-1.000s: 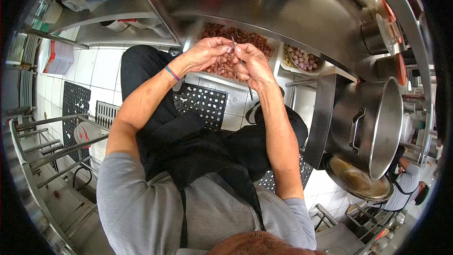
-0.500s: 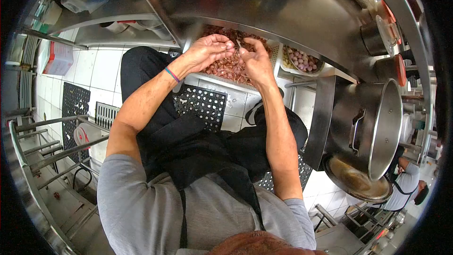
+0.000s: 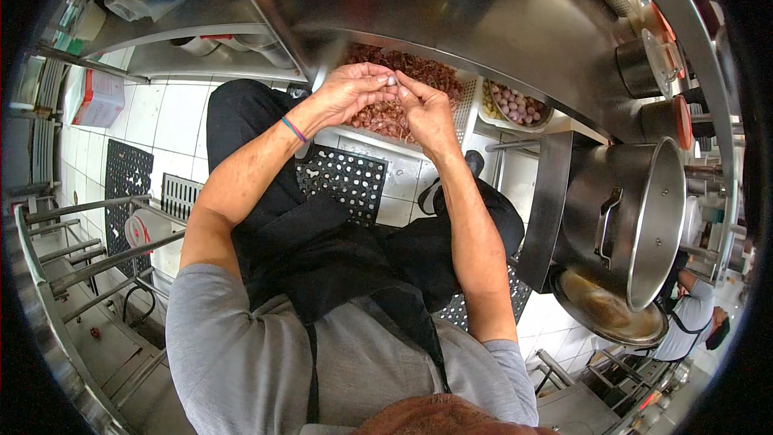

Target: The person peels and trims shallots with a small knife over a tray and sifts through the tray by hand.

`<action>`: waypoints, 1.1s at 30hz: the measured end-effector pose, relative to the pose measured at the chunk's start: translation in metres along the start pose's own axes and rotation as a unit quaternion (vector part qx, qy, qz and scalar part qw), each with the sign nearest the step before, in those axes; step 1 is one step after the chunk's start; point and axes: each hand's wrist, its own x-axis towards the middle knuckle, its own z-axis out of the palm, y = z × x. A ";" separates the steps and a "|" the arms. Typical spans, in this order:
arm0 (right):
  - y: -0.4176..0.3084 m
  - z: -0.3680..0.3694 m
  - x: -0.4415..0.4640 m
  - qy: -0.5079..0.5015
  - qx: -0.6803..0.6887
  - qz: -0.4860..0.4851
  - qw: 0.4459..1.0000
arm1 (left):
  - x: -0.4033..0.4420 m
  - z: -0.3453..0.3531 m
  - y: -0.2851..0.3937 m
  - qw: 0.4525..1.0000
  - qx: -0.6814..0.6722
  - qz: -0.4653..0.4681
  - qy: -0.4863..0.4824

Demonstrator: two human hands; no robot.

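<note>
Between the fingertips of my left hand (image 3: 353, 92) is a small pale shallot (image 3: 392, 80). My right hand (image 3: 428, 117) is closed, its thumb and forefinger pinched against the shallot's right side. What else the right fingers hold is hidden. Both hands are over a white plastic crate (image 3: 465, 117) filled with reddish-brown shallots and loose skins (image 3: 386, 122). At its right, a smaller container holds peeled purple shallots (image 3: 519, 105).
A steel counter (image 3: 419, 12) runs above the crate. To the right stand a large steel pot (image 3: 588, 201) and a round lid (image 3: 612, 306). Black perforated mats (image 3: 342, 181) lie on white tiles. A metal rack (image 3: 97, 250) is at left; another person (image 3: 688, 318) is at far right.
My right hand's fingers have closed in against the shallot; its forefinger was raised and apart before. A thin, blade-like shape by those fingers no longer shows clearly. My left hand has hardly moved.
</note>
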 end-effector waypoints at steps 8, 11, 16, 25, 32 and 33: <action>-0.025 -0.009 -0.002 -0.029 0.061 0.124 0.990 | -0.002 0.002 0.003 1.000 0.005 0.009 -0.021; -0.032 -0.015 -0.002 -0.022 0.104 0.207 0.973 | -0.001 0.003 0.005 0.999 -0.005 0.008 -0.047; -0.007 -0.019 0.006 0.009 0.024 0.032 0.999 | -0.001 0.000 0.001 0.997 -0.007 0.006 -0.076; -0.028 -0.015 -0.010 -0.060 -0.083 -0.015 0.995 | 0.003 -0.005 -0.005 0.999 -0.014 0.019 -0.025; -0.024 -0.016 -0.005 -0.052 -0.118 -0.029 0.991 | -0.001 -0.003 -0.004 0.998 -0.021 0.004 -0.054; -0.024 -0.016 -0.005 -0.051 -0.117 -0.028 0.991 | -0.002 -0.002 -0.003 0.998 -0.024 0.000 -0.056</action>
